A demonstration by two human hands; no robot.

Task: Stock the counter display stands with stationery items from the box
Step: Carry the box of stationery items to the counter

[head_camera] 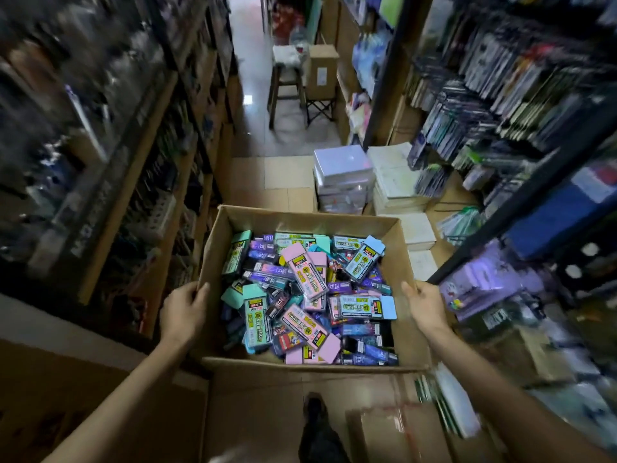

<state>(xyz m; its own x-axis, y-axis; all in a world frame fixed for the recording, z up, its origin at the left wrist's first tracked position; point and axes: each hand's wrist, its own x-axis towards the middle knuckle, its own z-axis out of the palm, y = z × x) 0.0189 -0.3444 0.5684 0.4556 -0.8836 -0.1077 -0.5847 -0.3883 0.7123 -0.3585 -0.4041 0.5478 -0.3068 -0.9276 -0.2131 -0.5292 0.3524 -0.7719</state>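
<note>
2 hands hold the cardboard box (310, 225) between them, 1 on each side wall, above a dark shoe (314, 407) and brown cartons (260, 416) that lie closest to the camera. The left hand (183, 312) grips the left wall, with the thumb hooked over the rim and the fingers wrapped outside. The right hand (426, 306) lies against the right wall with its thumb up at the rim. I cannot tell whether its fingers curl round the cardboard.

The box is open-topped and heaped with stationery packs (305, 274) in pink, mint, pale blue and purple, all loose and overlapping. Beyond it, wrapped paper stacks (342, 175) sit on the floor by the right shelving (500, 95). The left shelving (110, 168) is blurred. Farther down the aisle stand a wooden stool (285, 81) and a tall carton (322, 71).

The step in hand looks like carrying the stock to the stands, as no pack is in a hand. No counter display stand can be made out. The next move probably calls for a level spot beside the stands to set the box down, which would free a hand for picking.
</note>
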